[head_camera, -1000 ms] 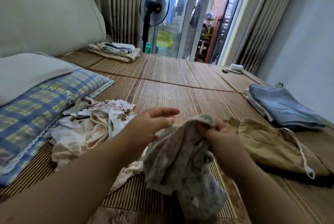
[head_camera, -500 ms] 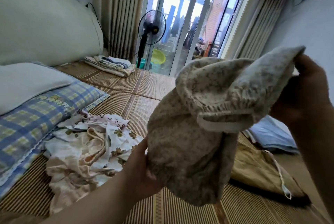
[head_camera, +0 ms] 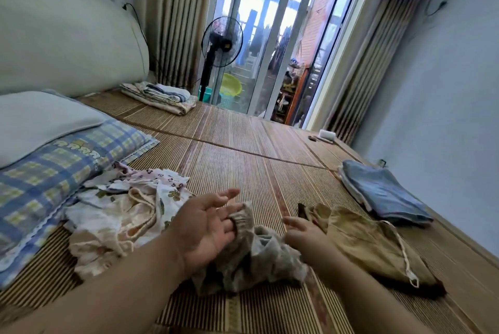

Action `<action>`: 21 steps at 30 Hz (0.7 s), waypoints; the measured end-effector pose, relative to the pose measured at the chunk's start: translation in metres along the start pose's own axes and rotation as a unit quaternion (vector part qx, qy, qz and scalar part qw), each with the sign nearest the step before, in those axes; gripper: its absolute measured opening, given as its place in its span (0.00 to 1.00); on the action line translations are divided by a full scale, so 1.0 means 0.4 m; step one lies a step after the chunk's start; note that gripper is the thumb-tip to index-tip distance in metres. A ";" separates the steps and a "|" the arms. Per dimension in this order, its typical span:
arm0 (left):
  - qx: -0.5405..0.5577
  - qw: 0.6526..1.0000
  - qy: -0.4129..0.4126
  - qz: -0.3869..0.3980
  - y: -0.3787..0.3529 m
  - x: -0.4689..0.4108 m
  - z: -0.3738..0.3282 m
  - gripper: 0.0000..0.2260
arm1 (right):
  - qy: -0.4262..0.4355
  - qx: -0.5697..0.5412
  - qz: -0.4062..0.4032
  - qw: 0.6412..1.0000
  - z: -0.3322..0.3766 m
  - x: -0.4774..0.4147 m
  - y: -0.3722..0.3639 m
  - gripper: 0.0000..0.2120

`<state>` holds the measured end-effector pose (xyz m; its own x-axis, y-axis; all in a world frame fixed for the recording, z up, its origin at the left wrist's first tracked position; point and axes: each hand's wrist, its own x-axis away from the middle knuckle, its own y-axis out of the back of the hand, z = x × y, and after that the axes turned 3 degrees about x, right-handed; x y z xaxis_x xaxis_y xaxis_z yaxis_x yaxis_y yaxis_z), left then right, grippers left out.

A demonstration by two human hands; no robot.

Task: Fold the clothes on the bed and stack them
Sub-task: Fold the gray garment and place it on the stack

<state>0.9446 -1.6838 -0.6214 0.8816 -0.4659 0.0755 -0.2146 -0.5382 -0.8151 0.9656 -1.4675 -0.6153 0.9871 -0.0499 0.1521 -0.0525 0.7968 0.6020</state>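
A crumpled grey flower-print garment with an elastic waistband lies on the woven bed mat just in front of me. My left hand is palm up with fingers spread, its fingertips touching the waistband. Spread flat at the garment's right edge is my right hand, gripping nothing. To the left is a loose pile of unfolded light printed clothes. Tan drawstring shorts lie flat on the right, with a folded blue garment beyond them.
A blue plaid pillow with a white one on it lies at the left. A folded stack of bedding sits at the mat's far end by a standing fan. A small white object rests at the far right.
Half a second ago both hands held the grey garment up in the air. It now lies crumpled on the mat and both hands have let go and opened.
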 end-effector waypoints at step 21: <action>-0.875 0.376 -0.234 -0.197 -0.065 0.040 -0.203 0.10 | 0.170 0.363 -0.209 0.892 0.101 0.087 0.162 0.09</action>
<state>0.9301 -1.7343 -0.5525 0.8790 -0.1531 -0.4516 0.3853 -0.3300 0.8618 0.9906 -1.4419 -0.5393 0.9258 0.0334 -0.3765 0.3681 0.1460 0.9183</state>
